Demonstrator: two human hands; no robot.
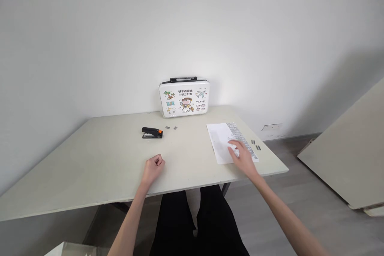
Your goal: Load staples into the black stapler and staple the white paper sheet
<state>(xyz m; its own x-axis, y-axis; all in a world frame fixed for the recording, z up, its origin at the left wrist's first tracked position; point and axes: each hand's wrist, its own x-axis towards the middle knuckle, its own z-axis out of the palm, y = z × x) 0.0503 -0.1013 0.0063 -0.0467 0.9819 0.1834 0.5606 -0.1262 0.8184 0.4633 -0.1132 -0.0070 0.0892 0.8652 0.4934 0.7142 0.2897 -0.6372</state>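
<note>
My left hand (154, 168) rests on the table as a closed fist, with nothing showing in it. My right hand (242, 157) is over a white sheet of paper (220, 140) that has a grey grid pattern along its right side. Thumb and fingers are apart there, curved, with no object between them; whether they touch the sheet I cannot tell. A black stapler (152, 133) with an orange patch lies beyond my left hand. Two small grey staple strips (171, 128) are beside it, and two more dark strips (256, 145) lie right of the paper.
A white case (184, 99) with cartoon prints and a black handle stands against the wall at the back of the pale table (99, 160). To the right, a large pale panel (348, 152) stands on the floor. A wall plate (272, 127) sits low behind the table.
</note>
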